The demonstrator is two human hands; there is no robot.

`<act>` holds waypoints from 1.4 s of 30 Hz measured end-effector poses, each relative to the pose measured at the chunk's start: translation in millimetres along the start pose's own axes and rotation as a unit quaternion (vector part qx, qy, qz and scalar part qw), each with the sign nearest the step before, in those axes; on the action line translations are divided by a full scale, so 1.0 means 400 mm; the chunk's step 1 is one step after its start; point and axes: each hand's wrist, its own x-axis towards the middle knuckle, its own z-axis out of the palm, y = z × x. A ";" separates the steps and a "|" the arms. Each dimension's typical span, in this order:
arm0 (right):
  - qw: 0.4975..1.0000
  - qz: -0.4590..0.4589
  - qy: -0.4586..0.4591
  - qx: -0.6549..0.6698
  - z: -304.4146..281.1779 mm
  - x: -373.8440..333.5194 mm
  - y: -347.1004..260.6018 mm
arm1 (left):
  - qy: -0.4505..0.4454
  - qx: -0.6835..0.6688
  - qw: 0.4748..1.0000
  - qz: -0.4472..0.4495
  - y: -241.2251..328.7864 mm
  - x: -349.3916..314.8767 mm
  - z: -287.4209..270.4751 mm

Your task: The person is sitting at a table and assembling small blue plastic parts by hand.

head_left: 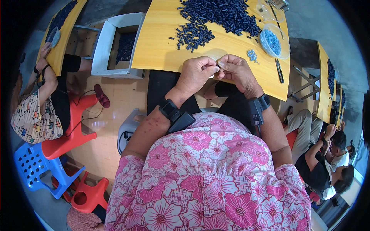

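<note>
At the front edge of the yellow table (156, 38), my left hand (197, 74) and my right hand (237, 74) meet with thumbs and index fingers pinched together. Whatever sits between the fingertips is tiny and mostly hidden; a dark spot shows there. Beyond them lies a small heap of short dark cylindrical pieces (195, 35), with a much larger pile of the same pieces (223, 14) behind it. To the right of my right hand is a little scatter of small light-blue pieces (252, 56). A clear plastic bowl (285, 49) holds many more of these.
A slim black tool (279, 71) lies near the table's right edge, and another clear container (266, 10) stands farther back. An open white box (99, 54) is left of the table. Red stools (83, 115), a blue stool (36, 169) and people at other tables surround me.
</note>
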 end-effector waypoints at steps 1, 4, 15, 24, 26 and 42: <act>1.000 -0.007 0.005 -0.002 0.001 -0.001 0.001 | 0.000 0.000 1.000 0.000 -0.003 0.001 0.000; 1.000 -0.023 -0.007 0.009 0.006 -0.004 -0.001 | 0.000 -0.005 1.000 -0.001 -0.006 0.002 0.000; 0.999 -0.036 -0.009 0.007 0.003 0.003 0.006 | -0.016 -0.058 0.998 0.000 -0.004 0.005 0.003; 0.999 -0.024 -0.021 0.005 0.008 0.003 0.000 | -0.006 -0.034 0.999 0.012 -0.018 0.004 0.010; 0.999 -0.020 -0.027 0.008 0.013 -0.001 -0.005 | 0.002 -0.014 1.000 0.013 -0.020 0.002 0.007; 0.787 -0.368 0.090 -0.487 0.116 0.086 -0.017 | 0.094 -0.041 0.993 0.058 -0.001 -0.081 -0.071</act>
